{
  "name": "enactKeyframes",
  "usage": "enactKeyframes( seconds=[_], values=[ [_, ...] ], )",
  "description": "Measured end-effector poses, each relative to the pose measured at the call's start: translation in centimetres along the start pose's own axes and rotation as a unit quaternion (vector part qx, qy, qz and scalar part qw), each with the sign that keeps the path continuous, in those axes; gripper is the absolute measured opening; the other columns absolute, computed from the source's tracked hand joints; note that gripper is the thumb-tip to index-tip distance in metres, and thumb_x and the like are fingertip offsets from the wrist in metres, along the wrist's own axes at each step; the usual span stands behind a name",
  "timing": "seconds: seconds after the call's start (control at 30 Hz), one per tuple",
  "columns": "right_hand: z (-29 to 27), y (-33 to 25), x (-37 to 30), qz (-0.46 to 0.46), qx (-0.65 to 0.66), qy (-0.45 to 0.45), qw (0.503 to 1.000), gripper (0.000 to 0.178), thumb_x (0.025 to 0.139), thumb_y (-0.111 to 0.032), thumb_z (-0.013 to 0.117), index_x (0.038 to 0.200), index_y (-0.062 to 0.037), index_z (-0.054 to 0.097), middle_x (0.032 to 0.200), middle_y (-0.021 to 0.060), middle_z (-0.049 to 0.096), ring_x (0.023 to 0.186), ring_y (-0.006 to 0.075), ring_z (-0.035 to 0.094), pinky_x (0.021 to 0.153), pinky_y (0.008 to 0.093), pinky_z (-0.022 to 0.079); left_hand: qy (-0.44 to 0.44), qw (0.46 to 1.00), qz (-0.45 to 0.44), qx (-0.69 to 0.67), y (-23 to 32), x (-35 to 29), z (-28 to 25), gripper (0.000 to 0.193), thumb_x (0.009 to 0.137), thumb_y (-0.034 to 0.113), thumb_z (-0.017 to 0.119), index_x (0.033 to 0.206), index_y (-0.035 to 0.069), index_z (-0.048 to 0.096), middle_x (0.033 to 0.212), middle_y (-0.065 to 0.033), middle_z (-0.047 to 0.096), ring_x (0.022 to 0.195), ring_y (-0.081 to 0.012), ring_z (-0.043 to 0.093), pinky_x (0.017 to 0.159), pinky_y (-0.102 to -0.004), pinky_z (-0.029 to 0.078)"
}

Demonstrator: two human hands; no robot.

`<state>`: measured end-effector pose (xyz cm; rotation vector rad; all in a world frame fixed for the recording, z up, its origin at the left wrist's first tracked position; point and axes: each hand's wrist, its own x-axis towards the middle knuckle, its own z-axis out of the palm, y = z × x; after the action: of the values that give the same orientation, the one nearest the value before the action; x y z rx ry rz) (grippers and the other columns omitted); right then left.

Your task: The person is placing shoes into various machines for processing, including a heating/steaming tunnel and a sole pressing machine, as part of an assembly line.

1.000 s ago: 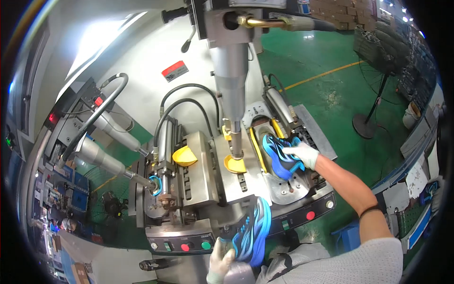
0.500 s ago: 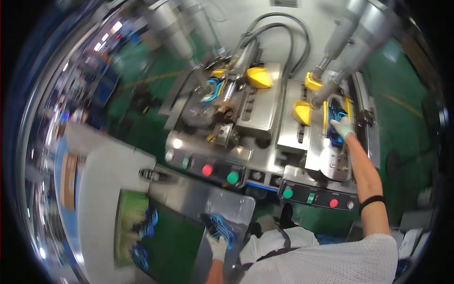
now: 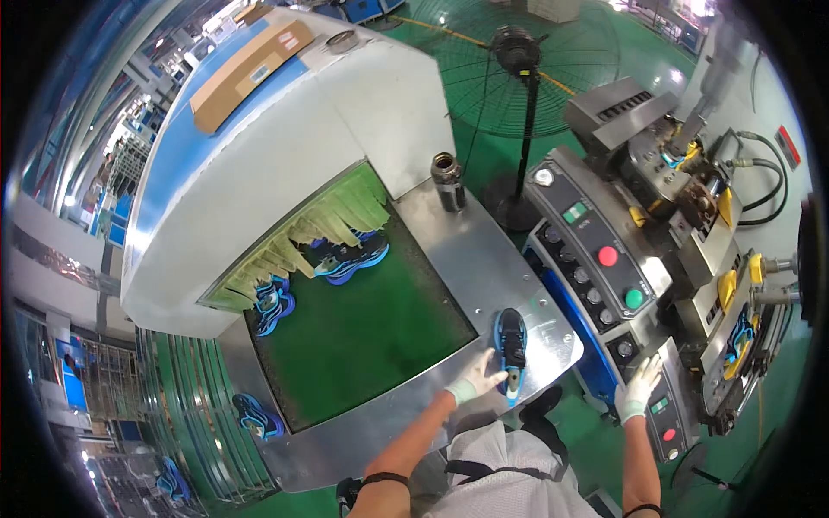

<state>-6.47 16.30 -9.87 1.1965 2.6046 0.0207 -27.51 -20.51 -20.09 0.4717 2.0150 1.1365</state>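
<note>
On the corner of a steel table stands a dark sneaker (image 3: 512,341) with a blue sole, upright, its heel toward me. My left hand (image 3: 476,380), in a pale glove, is beside that heel with thumb and fingers apart. Whether its fingertips touch the sneaker, I cannot tell. My right hand (image 3: 640,388), gloved too, hovers by the edge of the machine's control panel (image 3: 663,388) with fingers stretched out and nothing in them. Farther right, a blue and black shoe (image 3: 740,335) sits in the press between yellow pads.
Two sneakers, one dark (image 3: 350,257) and one blue (image 3: 273,304), lie on a green conveyor belt (image 3: 371,345) by a fringed curtain (image 3: 302,233). A blue shoe (image 3: 256,417) rests at the table's left edge. A dark flask (image 3: 447,182) and a standing fan (image 3: 518,52) are beyond.
My view has swung left toward the conveyor. My right hand has left the shoe in the press. My left hand, earlier at a shoe on the table, is now spread beside the sneaker there.
</note>
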Motion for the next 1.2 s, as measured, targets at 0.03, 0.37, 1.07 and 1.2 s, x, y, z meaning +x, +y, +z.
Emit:
enactKeyframes(
  seconds=[0.03,0.37,1.07,1.2],
  values=[
    [0.7,1.0,0.3,0.001,0.035,0.015,0.999,0.11,0.073,-0.024,0.083,0.157,0.0094,0.02,0.166,0.0308,0.011,0.156,0.0472,0.008,0.126,0.0546,0.014,0.075,0.991,0.06,0.098,-0.2,0.4,-3.2,0.083,0.087,0.043,0.073,0.15,-0.001,0.042,0.148,-0.0288,0.047,0.141,-0.0401,0.042,0.118,-0.0461,0.036],
    [8.0,6.2,-13.2,0.055,0.154,-0.062,0.985,0.087,0.083,-0.017,0.075,0.154,0.0061,0.031,0.162,0.0318,0.025,0.153,0.0478,0.019,0.125,0.0507,0.022,0.341,0.863,0.022,0.373,-4.1,9.0,-43.7,0.068,0.076,0.026,0.085,0.133,0.005,0.057,0.126,-0.02,0.06,0.119,-0.0413,0.057,0.1,-0.0494,0.049],
    [-0.1,-11.3,-11.3,-0.039,0.411,-0.21,0.886,0.079,0.094,-0.051,0.062,0.152,-0.0014,0.042,0.146,0.0291,0.053,0.136,0.0415,0.052,0.115,0.042,0.041,0.03,0.978,-0.01,0.205,-7.0,1.5,-22.3,0.052,0.078,0.031,0.087,0.111,-0.005,0.067,0.097,-0.0213,0.073,0.089,-0.0377,0.071,0.082,-0.0417,0.056],
    [-3.3,-12.0,-8.4,-0.07,0.571,-0.272,0.772,0.084,0.097,-0.056,0.062,0.154,0.001,0.039,0.15,0.0219,0.052,0.139,0.0315,0.051,0.117,0.0383,0.039,0.043,0.986,0.104,0.123,12.0,-4.3,-15.1,0.069,0.079,0.03,0.088,0.127,-0.011,0.061,0.121,-0.0267,0.069,0.108,-0.0363,0.067,0.097,-0.0405,0.052]
  ],
)
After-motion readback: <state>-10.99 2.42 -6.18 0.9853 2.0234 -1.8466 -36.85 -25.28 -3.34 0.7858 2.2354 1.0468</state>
